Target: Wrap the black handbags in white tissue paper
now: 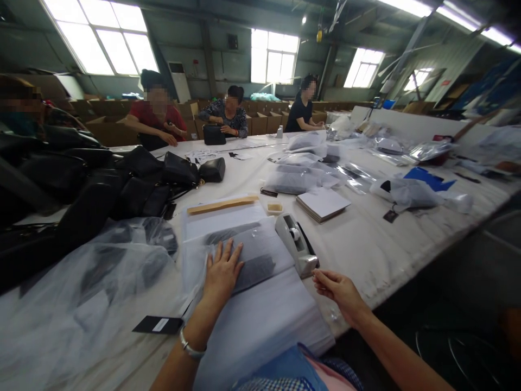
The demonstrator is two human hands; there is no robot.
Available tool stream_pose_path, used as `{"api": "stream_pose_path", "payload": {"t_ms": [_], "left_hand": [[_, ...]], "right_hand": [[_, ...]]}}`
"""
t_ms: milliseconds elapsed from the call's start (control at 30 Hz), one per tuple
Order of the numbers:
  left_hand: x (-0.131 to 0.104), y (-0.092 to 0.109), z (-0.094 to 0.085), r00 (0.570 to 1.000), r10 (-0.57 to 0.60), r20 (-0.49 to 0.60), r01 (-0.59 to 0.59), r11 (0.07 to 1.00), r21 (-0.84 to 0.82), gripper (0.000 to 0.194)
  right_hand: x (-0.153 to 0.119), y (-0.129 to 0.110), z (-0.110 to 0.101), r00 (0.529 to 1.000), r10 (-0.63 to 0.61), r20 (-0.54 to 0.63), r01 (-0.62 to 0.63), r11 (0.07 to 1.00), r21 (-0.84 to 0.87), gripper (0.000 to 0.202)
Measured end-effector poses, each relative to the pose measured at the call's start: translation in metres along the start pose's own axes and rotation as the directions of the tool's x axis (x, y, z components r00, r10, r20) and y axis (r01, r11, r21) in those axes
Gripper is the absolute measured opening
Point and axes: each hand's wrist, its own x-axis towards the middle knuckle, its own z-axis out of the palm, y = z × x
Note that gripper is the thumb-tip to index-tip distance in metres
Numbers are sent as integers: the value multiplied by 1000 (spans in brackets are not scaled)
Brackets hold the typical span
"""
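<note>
A dark flat item in a translucent plastic bag (254, 274) lies on a stack of white sheets or bags (277, 315). My left hand (223, 271) rests flat on it with the fingers spread. Just right of it stands a grey tape dispenser (296, 244). At the dispenser's near end my right hand (336, 290) is closed in a pinch; whatever is between its fingertips is too small to make out. A black tag (158, 325) with a white label lies by my left wrist.
Black bags (138, 184) are heaped on the left beside loose clear plastic (101, 293). Wrapped items (291, 178), a pile of white cards (323, 203) and a small yellowish dish (274, 208) lie beyond the dispenser. Several people are across the table (366, 239).
</note>
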Motion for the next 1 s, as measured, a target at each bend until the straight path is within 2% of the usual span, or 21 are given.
{"api": "stream_pose_path", "payload": {"t_ms": [33,100,133,167,233,333,400,467,533,600,733,833,900,1000], "left_hand": [[0,0,0,1000,0,1,0,1000,-2,50],[0,-1,1,1000,1,-1,-1,1000,-9,50],[0,-1,1,1000,2,-3,-2,1000,-14,50],[0,-2,2,1000,4,-6,-4,1000,-19,51],[0,-2,2,1000,9,-14,-9,999,-35,51],[1,-4,2,1000,16,-21,-17,997,-77,51],[2,-5,1,1000,14,-13,-16,993,-116,53],[4,-9,-2,1000,4,1,-4,986,-168,56],[6,-13,-7,1000,-9,3,9,972,-237,56],[8,-19,-12,999,-39,0,37,948,-316,53],[10,-36,-20,991,-128,42,134,895,-425,53],[11,-47,-21,988,-146,57,156,873,-462,57],[11,-52,-19,986,-155,53,161,858,-488,59],[11,-56,-14,984,-174,42,170,830,-532,62]], "right_hand": [[5,3,-2,999,-32,-1,32,998,-51,45],[14,4,-8,985,-172,20,171,948,-270,39],[17,2,-13,962,-268,49,264,871,-414,36],[19,-2,-18,926,-367,92,353,752,-557,33],[21,-14,-30,824,-523,220,479,434,-763,26],[20,-43,-41,643,-593,485,595,-12,-804,26],[22,-68,-40,505,-555,661,681,-214,-700,28],[28,-92,-28,369,-503,782,759,-323,-566,27],[36,-113,-8,260,-463,847,819,-359,-447,24],[45,-129,20,189,-427,884,861,-361,-359,21],[64,-148,89,100,-296,950,935,-299,-192,25],[77,-156,144,23,-189,982,974,-217,-65,29],[87,-159,179,-17,-112,994,979,-202,-6,30],[100,-162,227,-29,17,999,968,-249,32,28]]}}
